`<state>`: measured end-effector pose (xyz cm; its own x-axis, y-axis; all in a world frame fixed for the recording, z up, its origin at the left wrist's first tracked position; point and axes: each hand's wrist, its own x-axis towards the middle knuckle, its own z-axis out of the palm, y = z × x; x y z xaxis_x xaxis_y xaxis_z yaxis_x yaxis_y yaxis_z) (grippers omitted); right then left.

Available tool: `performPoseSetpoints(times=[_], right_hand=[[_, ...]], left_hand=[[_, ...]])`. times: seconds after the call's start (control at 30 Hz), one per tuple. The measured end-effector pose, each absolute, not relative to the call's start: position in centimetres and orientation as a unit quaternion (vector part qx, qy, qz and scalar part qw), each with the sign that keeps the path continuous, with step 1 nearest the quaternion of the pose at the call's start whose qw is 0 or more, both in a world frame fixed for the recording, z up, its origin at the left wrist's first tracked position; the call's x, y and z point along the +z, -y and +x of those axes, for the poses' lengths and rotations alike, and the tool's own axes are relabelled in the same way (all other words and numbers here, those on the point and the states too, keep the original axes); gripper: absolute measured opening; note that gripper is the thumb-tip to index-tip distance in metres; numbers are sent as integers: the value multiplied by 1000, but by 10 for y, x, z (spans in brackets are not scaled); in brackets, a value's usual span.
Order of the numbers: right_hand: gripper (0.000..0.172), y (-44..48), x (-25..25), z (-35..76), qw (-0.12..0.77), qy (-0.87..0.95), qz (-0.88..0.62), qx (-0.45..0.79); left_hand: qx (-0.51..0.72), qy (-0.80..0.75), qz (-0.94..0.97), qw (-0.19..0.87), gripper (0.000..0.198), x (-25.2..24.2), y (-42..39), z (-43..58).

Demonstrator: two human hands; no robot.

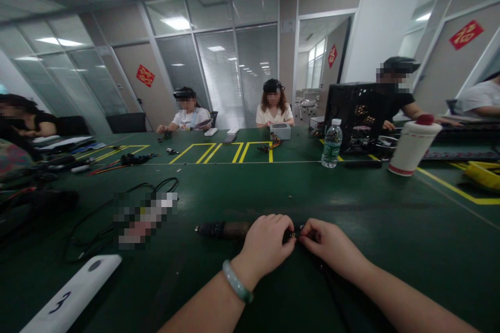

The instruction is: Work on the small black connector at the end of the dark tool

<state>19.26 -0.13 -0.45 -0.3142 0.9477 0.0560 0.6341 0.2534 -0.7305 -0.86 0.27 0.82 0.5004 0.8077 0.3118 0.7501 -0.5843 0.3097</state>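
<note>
My left hand [266,244], with a pale green bangle on the wrist, is closed over the right end of a dark cylindrical tool [222,230] lying on the green table [351,203]. My right hand [330,243] meets it from the right, fingers pinched on a small part at the tool's tip, too small to name. A dark cable runs from under the right hand toward me. The tool's left end sticks out past my left hand.
A white numbered block [72,296] lies near left. Black cables [128,203] loop at left. A water bottle [332,143], a white cup with red lid [413,145] and a black computer case [359,114] stand at the back right. Several other people sit around the table.
</note>
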Motion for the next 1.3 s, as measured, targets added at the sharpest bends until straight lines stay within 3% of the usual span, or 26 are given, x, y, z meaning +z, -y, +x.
performPoseSetpoints(times=[1.3], right_hand=[[7,-1,-6,192,262,749,-523,313]], left_hand=[[192,-458,866,58,11,9,-2,-7]])
